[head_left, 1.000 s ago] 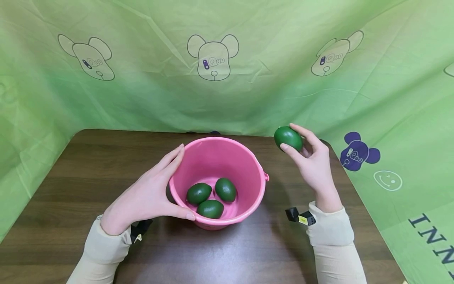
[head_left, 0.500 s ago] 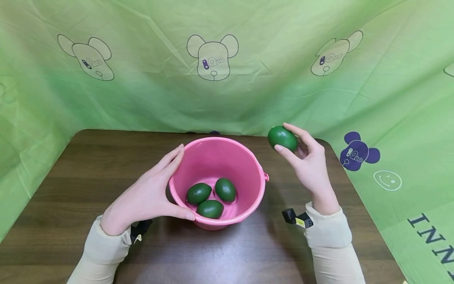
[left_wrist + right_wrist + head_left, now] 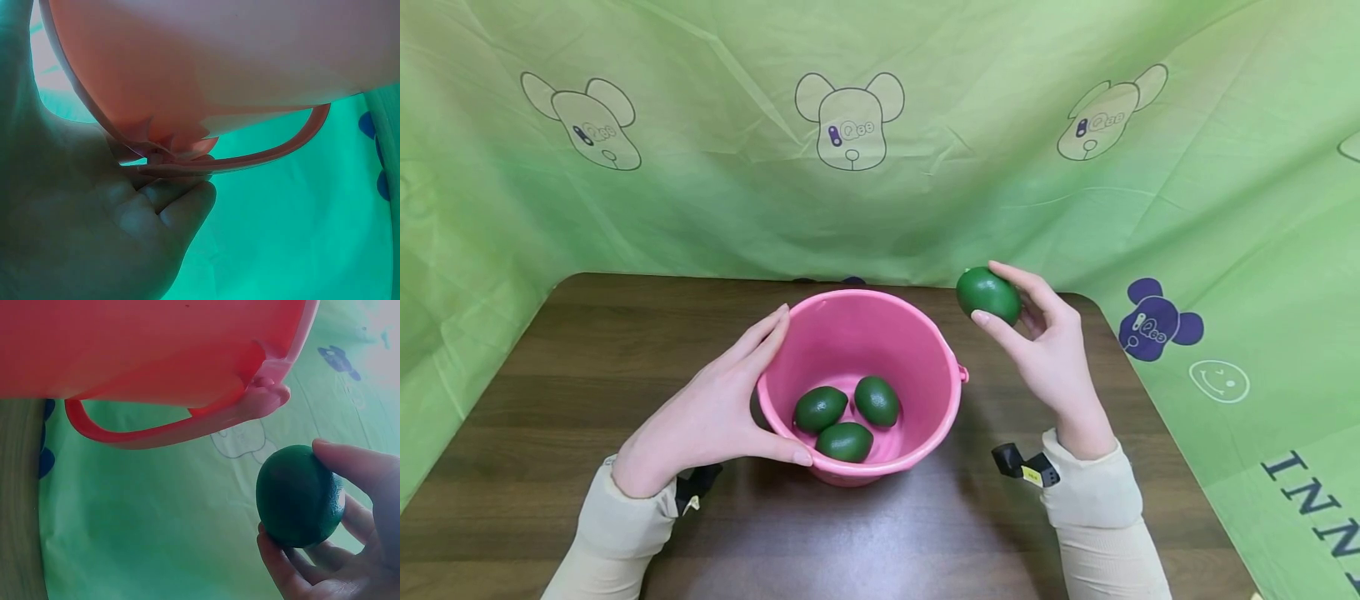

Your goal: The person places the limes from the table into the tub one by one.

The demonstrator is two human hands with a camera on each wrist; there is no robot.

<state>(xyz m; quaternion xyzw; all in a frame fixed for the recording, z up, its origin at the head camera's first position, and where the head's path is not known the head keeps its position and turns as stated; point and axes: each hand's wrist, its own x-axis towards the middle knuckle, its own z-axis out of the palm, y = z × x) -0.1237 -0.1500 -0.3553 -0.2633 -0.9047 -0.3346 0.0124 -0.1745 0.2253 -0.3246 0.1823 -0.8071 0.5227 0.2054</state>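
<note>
A pink bucket (image 3: 857, 333) stands on the table, its mouth facing up. My left hand (image 3: 703, 412) grips its left side, thumb at the near rim and fingers along the far rim. In the left wrist view, the fingers lie by the handle joint, partly behind the bucket handle (image 3: 250, 159). Inside lie a lime (image 3: 821, 409), a second lime (image 3: 877, 401) and a third lime (image 3: 845, 442), all dark green. To the right of the bucket and above the table, my right hand (image 3: 1060, 367) pinches another lime (image 3: 987, 296) between thumb and fingers, apart from the rim.
The dark wooden table (image 3: 572, 367) has rounded far corners. A green printed cloth (image 3: 715, 208) hangs behind it and down the right side. The bucket's handle knob (image 3: 963, 374) juts out to the right. Each wrist wears a small black camera (image 3: 1026, 465).
My right hand has moved a little to the left with its lime, closer to the bucket. The left hand, bucket and limes inside have stayed where they were.
</note>
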